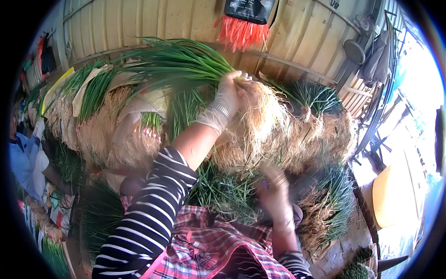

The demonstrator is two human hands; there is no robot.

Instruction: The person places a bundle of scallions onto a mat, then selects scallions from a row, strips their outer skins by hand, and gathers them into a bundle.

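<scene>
My left hand [230,95], in a thin translucent glove with a wristwatch over it, is closed around a bunch of green onions [190,63]. The long green leaves point left and the pale, stringy roots [265,111] hang down on the right. Lower down, my gloved right hand [277,193] is apart from the bunch, over cut green leaves [227,190] near my lap. Motion smears its fingers, so I cannot tell what they hold, if anything.
Rooty onion bundles [104,121] are piled along the wall, with more [325,209] at my right. Red plastic strips [241,33] hang from a black bag [249,10] above. A yellow container [395,193] stands at right. Another person [29,158] works at far left.
</scene>
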